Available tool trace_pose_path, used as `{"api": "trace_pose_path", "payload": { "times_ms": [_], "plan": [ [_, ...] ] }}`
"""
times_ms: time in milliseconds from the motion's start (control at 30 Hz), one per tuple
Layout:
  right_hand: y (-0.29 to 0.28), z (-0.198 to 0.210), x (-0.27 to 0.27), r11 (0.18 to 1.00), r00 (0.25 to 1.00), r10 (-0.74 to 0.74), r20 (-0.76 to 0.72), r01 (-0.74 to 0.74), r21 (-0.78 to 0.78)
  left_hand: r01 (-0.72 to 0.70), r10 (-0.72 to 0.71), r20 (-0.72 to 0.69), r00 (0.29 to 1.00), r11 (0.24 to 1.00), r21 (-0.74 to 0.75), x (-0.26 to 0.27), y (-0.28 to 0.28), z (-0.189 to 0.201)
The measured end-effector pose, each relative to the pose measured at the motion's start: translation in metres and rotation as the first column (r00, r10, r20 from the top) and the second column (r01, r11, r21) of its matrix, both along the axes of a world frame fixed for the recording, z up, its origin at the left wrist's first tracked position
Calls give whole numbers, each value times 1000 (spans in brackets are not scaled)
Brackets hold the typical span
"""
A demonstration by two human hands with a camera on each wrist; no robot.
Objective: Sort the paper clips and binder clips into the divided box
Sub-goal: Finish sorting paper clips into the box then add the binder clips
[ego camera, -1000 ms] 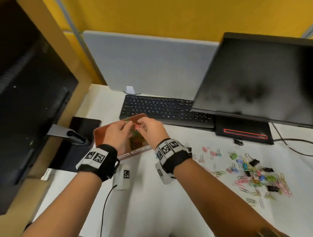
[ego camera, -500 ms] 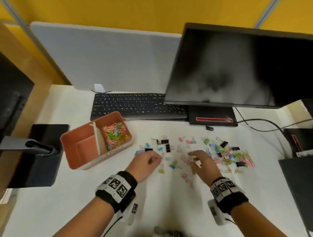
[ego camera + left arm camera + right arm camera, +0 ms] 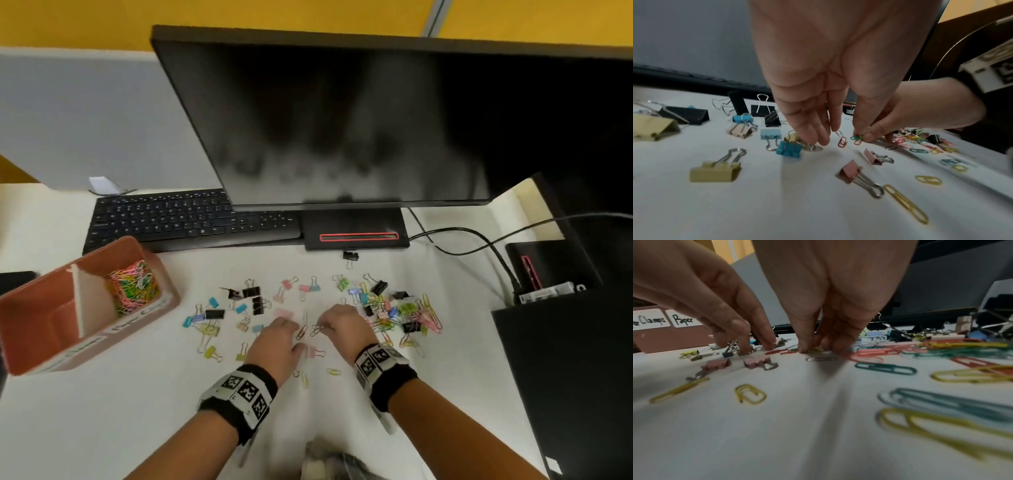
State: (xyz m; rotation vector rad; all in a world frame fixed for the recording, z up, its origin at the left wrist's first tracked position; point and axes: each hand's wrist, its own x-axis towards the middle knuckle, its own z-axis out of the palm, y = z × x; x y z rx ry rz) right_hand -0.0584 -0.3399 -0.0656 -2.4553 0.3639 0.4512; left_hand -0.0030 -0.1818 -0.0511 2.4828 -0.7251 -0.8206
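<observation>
I've brought both hands back from the box to the tabletop scatter: right hand pinches paper clips, left hand reaches open-fingered for more; binder clips lie unsorted.

Office desk: monitor and keyboard at the far edge, grey cubicle partition behind, white desktop.

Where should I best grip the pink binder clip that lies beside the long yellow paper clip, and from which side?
Probably by its wire handles, pinched from above: the pink binder clip lies flat, and both handles stick out together, free of other clips.
</observation>
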Motion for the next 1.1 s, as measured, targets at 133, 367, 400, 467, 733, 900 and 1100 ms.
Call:
{"api": "trace_pose_path", "payload": {
  "times_ms": [133,367,400,467,733,900,1100],
  "plan": [
    [-13,-7,-12,999,998,53,-14,-53,10,-59,58,57,997,998,13,-2,-6,-6],
    [-22,-10,-6,973,973,230,-3,-230,-8,-149,142,124,982,987,54,-5,-25,-21],
    [-21,-9,-4,968,968,251,-4,-251,-9,-164,156,115,981,985,59,-4,-26,-22],
    [-21,-8,-1,968,968,251,-13,-251,16,-176,169,94,981,981,78,-3,-27,-22],
    [-30,3,-3,984,985,174,-15,-173,54,-8,9,-9,1000,999,54,10,-15,-11],
    [-32,3,-15,982,984,171,41,-174,79,208,-214,108,971,976,64,30,-18,-13],
    [-18,-5,-8,937,938,348,-7,-347,51,379,-415,184,891,903,203,47,-32,-12]
  ]
}}
